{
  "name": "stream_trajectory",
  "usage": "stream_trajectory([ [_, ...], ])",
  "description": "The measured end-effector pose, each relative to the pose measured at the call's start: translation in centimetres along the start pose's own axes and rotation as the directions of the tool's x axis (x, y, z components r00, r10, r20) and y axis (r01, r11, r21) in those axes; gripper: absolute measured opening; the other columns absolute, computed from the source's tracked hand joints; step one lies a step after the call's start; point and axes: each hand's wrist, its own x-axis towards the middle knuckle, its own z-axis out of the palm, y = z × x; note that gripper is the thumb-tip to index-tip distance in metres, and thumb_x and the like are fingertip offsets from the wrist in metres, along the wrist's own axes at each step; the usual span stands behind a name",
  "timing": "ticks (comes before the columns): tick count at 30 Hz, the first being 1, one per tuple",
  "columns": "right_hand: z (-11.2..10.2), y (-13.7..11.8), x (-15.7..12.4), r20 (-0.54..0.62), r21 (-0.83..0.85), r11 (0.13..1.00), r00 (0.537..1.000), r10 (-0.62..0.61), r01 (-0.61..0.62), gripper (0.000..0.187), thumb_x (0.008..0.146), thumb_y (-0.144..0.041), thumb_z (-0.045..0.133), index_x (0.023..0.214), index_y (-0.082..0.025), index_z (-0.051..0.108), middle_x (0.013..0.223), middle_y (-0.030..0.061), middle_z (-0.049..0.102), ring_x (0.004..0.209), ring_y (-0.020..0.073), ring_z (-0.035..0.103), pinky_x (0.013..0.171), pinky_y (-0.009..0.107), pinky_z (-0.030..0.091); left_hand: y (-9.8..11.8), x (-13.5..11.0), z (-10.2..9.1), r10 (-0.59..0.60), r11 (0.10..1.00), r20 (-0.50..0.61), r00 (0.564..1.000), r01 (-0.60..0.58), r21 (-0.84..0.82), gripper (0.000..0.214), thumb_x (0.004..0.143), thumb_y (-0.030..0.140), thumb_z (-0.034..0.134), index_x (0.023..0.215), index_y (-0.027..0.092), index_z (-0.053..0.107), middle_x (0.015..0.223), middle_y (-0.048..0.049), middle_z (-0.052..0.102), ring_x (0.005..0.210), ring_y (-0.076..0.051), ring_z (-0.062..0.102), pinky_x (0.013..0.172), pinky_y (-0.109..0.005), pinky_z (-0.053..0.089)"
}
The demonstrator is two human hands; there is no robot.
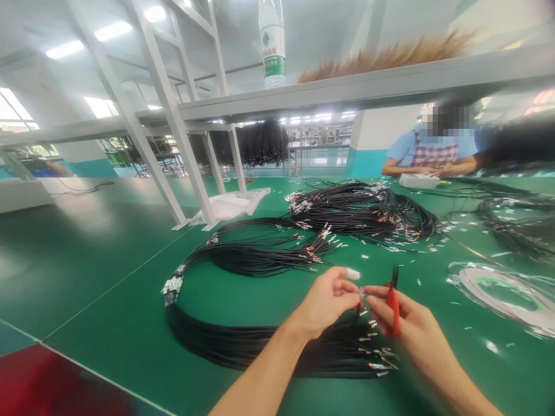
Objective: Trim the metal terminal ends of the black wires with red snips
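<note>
My left hand [326,300] is closed in a pinch on a small metal terminal [361,296] at the end of a black wire; one fingertip wears a white cover. My right hand [401,316] touches the same terminal with its fingertips and keeps red-handled pliers [393,306] tucked in the palm, tips pointing up. Both hands hover over a looped bundle of black wires [243,346] whose metal-tipped ends fan out beneath them on the green table [130,300].
More black wire bundles [364,211] lie behind. A roll of clear tape strip [503,292] sits at right, a plastic bag [236,203] by the white frame legs [177,144]. A bottle [272,43] stands on the overhead shelf. Another person [433,153] works opposite.
</note>
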Motion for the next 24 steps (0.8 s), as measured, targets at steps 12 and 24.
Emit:
stream_trajectory([
  [12, -0.1, -0.7, -0.3, -0.016, -0.141, 0.988, 0.998, -0.063, 0.06, 0.039, 0.068, -0.057, 0.068, 0.065, -0.019, 0.061, 0.049, -0.0031, 0.051, 0.042, 0.0117, 0.043, 0.042, 0.024, 0.032, -1.9, 0.3, 0.6, 0.017, 0.979, -0.103, 0.995, 0.004, 0.202, 0.033, 0.068, 0.011, 0.068, 0.098, 0.016, 0.055, 0.07, 0.0015, 0.06, 0.063, -0.011, 0.057, 0.065, -0.025, 0.044],
  [24, -4.0, -0.4, 1.7, -0.243, -0.25, 0.967, 0.97, -0.016, -0.047, 0.041, 0.062, -0.057, 0.069, 0.076, -0.018, 0.064, 0.049, -0.0008, 0.056, 0.04, 0.0141, 0.044, 0.042, 0.027, 0.034, -2.5, 1.0, -0.4, 0.016, 0.985, -0.187, 0.982, 0.018, 0.174, 0.037, 0.063, 0.015, 0.07, 0.096, 0.017, 0.052, 0.068, 0.0022, 0.063, 0.063, -0.014, 0.062, 0.067, -0.027, 0.046],
])
